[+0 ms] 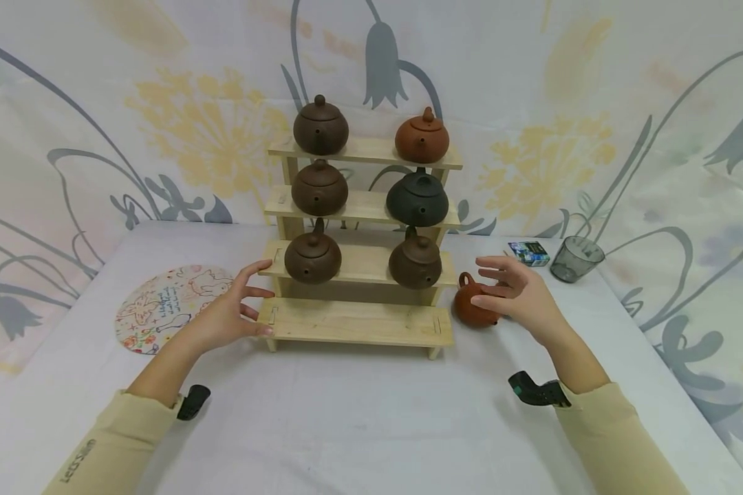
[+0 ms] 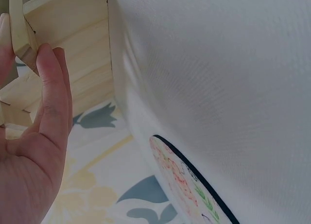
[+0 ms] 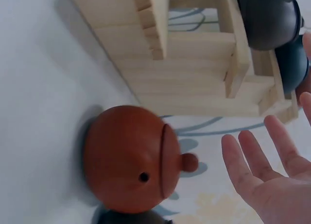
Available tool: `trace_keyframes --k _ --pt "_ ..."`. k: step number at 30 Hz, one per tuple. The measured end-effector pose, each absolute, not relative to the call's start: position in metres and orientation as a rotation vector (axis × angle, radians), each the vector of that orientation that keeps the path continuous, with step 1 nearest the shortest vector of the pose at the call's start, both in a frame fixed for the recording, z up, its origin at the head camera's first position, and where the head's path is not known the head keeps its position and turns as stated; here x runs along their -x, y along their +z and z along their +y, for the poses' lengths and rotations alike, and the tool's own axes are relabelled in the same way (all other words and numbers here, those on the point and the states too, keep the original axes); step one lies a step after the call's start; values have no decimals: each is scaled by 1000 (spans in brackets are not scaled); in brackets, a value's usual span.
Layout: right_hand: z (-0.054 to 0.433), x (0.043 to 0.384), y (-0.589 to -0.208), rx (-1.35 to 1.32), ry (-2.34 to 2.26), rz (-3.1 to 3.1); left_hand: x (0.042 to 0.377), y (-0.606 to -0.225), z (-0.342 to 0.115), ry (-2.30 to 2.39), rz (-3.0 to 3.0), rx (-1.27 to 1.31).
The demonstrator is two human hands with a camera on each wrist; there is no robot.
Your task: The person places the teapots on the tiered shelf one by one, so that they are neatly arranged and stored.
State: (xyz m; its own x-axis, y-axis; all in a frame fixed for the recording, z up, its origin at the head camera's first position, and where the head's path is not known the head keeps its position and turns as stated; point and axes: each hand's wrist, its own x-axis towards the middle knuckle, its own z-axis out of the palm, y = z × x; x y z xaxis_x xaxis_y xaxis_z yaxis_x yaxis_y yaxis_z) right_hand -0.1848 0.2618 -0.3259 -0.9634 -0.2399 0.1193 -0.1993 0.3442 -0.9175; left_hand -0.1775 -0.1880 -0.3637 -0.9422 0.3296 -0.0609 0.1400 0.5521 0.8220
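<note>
A four-tier wooden display stand (image 1: pixel 359 323) holds dark teapots and one reddish-orange teapot (image 1: pixel 422 141) on its upper three tiers; the lowest bears nothing. My left hand (image 1: pixel 225 320) is at the stand's left end, fingers spread and thumb by the lowest board's corner. In the left wrist view, that hand's fingers (image 2: pixel 48 97) lie along the end of a board (image 2: pixel 23 27), seemingly touching it. Another reddish-orange teapot (image 3: pixel 126 158) sits on the table right of the stand. My right hand (image 1: pixel 520 295) hovers by it, fingers apart, holding nothing.
A round patterned mat (image 1: pixel 155 309) lies left of the stand. At the back right are a small box (image 1: pixel 528 253) and a grey see-through cup (image 1: pixel 576 259). In the right wrist view, a dark object (image 3: pixel 133 217) is partly visible beside the reddish-orange teapot.
</note>
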Motion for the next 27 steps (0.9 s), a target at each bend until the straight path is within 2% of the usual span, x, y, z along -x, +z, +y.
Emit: trace_keyframes --k 17,27 --pt "288 175 -363 337 -1590 2659 180 -369 -188 1338 2574 -376" --pt "292 178 -369 287 -1555 2642 179 -366 -188 1327 2588 -376"
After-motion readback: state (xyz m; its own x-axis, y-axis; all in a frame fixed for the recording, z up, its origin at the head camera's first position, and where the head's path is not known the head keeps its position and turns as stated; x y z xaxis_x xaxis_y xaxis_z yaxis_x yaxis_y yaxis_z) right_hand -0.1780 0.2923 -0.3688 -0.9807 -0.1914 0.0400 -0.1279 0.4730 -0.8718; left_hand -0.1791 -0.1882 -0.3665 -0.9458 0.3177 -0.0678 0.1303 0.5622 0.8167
